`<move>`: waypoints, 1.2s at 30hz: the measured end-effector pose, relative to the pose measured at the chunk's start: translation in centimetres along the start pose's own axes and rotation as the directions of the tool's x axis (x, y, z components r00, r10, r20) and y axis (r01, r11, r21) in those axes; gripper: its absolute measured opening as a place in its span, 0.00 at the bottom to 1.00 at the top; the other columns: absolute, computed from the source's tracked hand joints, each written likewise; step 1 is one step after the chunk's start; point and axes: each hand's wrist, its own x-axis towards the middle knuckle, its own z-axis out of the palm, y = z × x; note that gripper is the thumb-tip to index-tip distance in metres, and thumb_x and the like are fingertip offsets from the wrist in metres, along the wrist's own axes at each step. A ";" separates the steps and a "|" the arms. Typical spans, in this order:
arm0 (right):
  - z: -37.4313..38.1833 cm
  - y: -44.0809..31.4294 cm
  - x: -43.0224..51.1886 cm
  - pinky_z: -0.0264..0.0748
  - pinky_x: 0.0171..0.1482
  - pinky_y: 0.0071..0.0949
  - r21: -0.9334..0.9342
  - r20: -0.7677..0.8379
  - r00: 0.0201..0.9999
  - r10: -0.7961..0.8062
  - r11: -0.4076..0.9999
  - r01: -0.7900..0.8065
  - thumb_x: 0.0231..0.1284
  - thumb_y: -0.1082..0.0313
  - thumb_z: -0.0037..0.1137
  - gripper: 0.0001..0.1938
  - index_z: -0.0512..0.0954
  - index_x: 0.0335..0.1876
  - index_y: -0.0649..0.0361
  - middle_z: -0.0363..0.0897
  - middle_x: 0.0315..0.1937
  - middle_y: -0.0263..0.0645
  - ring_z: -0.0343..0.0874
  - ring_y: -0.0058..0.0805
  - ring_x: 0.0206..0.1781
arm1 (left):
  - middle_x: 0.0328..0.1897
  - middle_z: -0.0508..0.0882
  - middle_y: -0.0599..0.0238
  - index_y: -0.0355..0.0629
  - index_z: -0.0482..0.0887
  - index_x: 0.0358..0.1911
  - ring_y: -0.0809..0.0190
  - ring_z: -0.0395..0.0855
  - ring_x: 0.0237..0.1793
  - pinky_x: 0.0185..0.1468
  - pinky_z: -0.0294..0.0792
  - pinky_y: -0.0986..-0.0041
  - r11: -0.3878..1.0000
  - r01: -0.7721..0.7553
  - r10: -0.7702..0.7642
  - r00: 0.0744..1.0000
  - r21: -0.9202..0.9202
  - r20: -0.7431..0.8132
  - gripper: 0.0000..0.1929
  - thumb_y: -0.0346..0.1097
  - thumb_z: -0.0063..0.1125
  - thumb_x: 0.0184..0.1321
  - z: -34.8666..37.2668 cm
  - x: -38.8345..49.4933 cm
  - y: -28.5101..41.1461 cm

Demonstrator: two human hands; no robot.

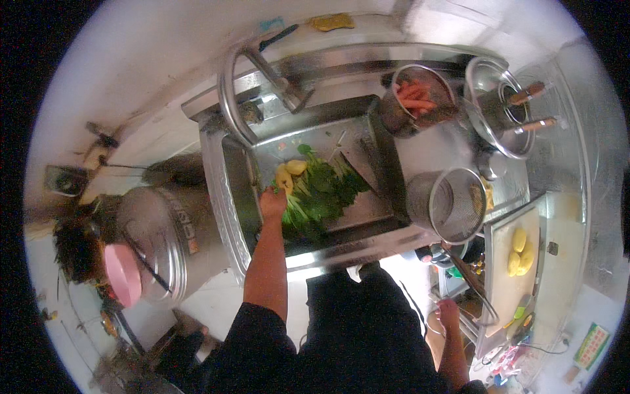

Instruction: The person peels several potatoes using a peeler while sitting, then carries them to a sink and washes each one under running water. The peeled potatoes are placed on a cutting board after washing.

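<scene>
My left hand is inside the stainless steel sink, its fingers closed at the stem end of a heap of leafy greens. A bit of green shows at the fingertips. Two yellow, potato-like vegetables lie just above that hand, against the greens. A long dark, thin object lies on the sink floor beside the leaves. My right hand hangs low at my right side, outside the sink and near the cutting board; whether its fingers hold anything is unclear.
A curved faucet arches over the sink's left corner. On the right counter stand a pot of carrots, metal bowls and a mesh strainer. Yellow potatoes rest on a cutting board. A large metal drum stands left.
</scene>
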 end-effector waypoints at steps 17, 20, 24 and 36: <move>27.0 -65.4 8.3 0.70 0.66 0.45 -0.516 0.219 0.344 -0.913 0.191 0.835 0.60 0.63 0.55 0.30 0.65 0.69 0.58 0.75 0.59 0.56 0.71 0.56 0.64 | 0.45 0.83 0.58 0.41 0.78 0.50 0.55 0.84 0.45 0.50 0.78 0.58 0.172 0.367 0.115 0.914 -0.914 0.389 0.20 0.43 0.67 0.59 -5.8 3.0 0.0; 25.6 -66.2 8.3 0.78 0.55 0.43 -0.544 0.335 0.380 -0.862 0.153 0.825 0.59 0.67 0.55 0.28 0.68 0.68 0.55 0.79 0.54 0.49 0.81 0.48 0.53 | 0.42 0.83 0.62 0.45 0.80 0.48 0.57 0.84 0.45 0.49 0.79 0.59 -0.202 0.482 0.157 0.875 -0.853 0.457 0.15 0.44 0.62 0.63 -11.4 0.6 4.7; 25.0 -63.8 4.6 0.79 0.50 0.42 -0.212 0.047 0.365 -0.930 0.348 0.913 0.57 0.66 0.60 0.21 0.76 0.58 0.59 0.81 0.47 0.48 0.83 0.46 0.47 | 0.46 0.84 0.63 0.46 0.78 0.52 0.56 0.83 0.48 0.55 0.76 0.58 -0.437 0.378 0.224 0.925 -0.816 0.308 0.18 0.48 0.57 0.65 -17.6 -2.8 9.5; 30.1 -60.2 1.3 0.74 0.35 0.20 0.550 0.409 0.573 -0.710 0.693 0.466 0.65 0.64 0.61 0.16 0.78 0.55 0.61 0.82 0.39 0.31 0.77 0.18 0.36 | 0.55 0.82 0.62 0.43 0.74 0.59 0.57 0.79 0.57 0.63 0.69 0.61 -0.332 0.146 0.189 0.978 -0.932 0.086 0.20 0.46 0.54 0.70 -18.4 -4.1 12.0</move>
